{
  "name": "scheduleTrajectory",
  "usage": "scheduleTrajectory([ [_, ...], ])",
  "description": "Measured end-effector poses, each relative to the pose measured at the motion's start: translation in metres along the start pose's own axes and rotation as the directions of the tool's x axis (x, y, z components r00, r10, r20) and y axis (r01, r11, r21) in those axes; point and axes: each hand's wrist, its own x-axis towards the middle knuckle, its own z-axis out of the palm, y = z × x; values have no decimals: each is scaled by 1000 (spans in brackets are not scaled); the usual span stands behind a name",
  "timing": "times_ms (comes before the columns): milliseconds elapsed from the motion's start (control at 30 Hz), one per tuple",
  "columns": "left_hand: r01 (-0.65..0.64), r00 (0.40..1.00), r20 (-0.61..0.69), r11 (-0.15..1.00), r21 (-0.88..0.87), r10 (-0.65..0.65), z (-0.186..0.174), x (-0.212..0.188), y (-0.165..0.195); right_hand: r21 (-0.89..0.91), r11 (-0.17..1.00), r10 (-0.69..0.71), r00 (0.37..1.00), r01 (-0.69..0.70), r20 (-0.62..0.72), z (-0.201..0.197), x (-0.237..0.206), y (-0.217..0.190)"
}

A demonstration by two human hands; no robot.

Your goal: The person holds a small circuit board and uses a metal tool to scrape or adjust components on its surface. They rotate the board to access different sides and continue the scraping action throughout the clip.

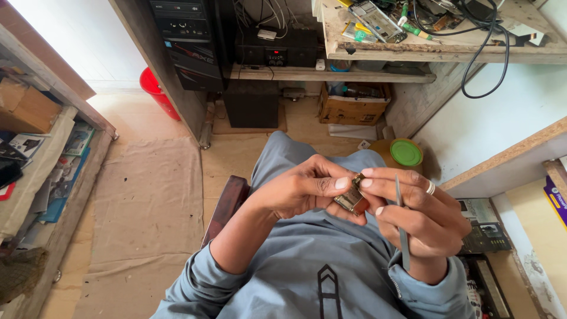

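My left hand (pixel 301 190) and my right hand (pixel 419 214) meet over my lap, both pinching a small metal electronic part (pixel 352 196) with a reddish underside. Thumb and fingertips of each hand press on its top edge. My right hand also keeps a thin grey tool (pixel 401 224), tweezers or a probe, tucked along the palm and pointing down. A ring sits on one finger of the right hand. I wear a grey-blue long-sleeved top.
A wooden workbench (pixel 449 50) with cables, circuit boards and pens is ahead. Below it are a black computer tower (pixel 189 41), a black box (pixel 274 50) and a cardboard box (pixel 352 106). A green-lidded jar (pixel 405 153), a red bucket (pixel 158 91) and a left shelf (pixel 35 147) surround me.
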Motion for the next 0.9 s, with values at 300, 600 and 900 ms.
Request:
scheduleTrajectory([
  [300,-12,1000,12,999,48,11,2,1,4,-28,997,71,996,-69,53,0,-4,-4],
  [600,56,994,105,979,-195,-36,-7,6,-2,503,658,645,765,-560,7,-3,-22,-3],
  [900,125,976,208,937,-327,-57,-19,9,-12,560,528,713,691,-638,115,-7,-25,4],
])
